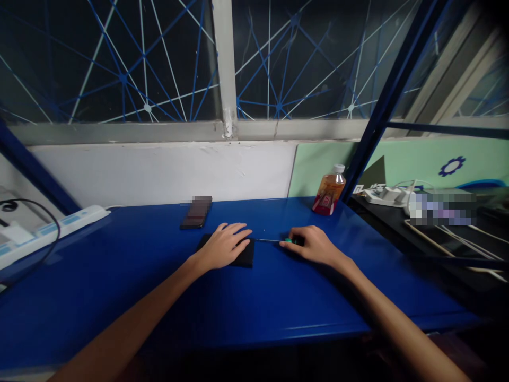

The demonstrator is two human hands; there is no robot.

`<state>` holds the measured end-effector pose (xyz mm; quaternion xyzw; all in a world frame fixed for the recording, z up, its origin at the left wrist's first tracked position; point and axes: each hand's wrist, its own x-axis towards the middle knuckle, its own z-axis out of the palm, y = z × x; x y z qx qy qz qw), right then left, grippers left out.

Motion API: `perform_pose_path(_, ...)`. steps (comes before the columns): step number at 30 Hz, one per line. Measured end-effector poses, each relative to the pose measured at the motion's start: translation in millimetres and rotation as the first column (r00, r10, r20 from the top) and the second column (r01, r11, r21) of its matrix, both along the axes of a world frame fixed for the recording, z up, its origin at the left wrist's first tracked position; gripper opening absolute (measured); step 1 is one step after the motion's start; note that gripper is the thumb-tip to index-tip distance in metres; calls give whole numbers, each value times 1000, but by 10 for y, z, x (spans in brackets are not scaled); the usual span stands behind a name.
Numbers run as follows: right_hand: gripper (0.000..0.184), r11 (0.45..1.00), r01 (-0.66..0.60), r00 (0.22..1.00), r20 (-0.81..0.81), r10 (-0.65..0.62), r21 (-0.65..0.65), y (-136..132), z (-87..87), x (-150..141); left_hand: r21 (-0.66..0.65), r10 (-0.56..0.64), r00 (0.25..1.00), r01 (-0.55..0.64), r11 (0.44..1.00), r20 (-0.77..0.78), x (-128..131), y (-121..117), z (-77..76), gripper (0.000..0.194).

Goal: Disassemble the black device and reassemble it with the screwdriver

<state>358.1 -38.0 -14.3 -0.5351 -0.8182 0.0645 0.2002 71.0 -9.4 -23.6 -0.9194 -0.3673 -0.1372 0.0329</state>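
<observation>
Flat across a thin black rectangular object (pixel 244 255) lies my left hand (pixel 225 245), its fingers stretched out. What kind of object it is, I cannot make out, since the hand covers much of it. My right hand (pixel 314 244) is closed around the green and black handle of a screwdriver (pixel 270 241). The thin metal shaft points left, and its tip is at or very near the right edge of the black object; whether they touch, I cannot tell.
A phone (pixel 196 213) rests behind my left hand on the blue table (pixel 254 307). At the back right stands a drink bottle (pixel 330 190). A white power strip (pixel 55 233) runs along the left side. Cables and chargers (pixel 387 196) cover a dark surface on the right.
</observation>
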Motion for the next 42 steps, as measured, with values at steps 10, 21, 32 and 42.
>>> perform_pose_path(10, 45, 1000, 23, 1000, -2, -23, 20, 28, -9, 29, 129, -250, 966, 241, 962, 59, 136, -182, 81, 33)
perform_pose_path(21, 43, 999, 28, 999, -16, -27, 19, 11, 24, 28, 114, -250, 965, 240, 964, 84, 181, -191, 72, 35)
perform_pose_path(32, 44, 1000, 20, 1000, -21, -20, 10, 10, 23, 33, 89, -265, 961, 258, 962, 76, 168, -194, 69, 35)
perform_pose_path(42, 49, 998, 68, 994, -87, -67, 15, 11, 89, 120, 48, -225, 974, 224, 973, 26, 173, -202, 73, 42)
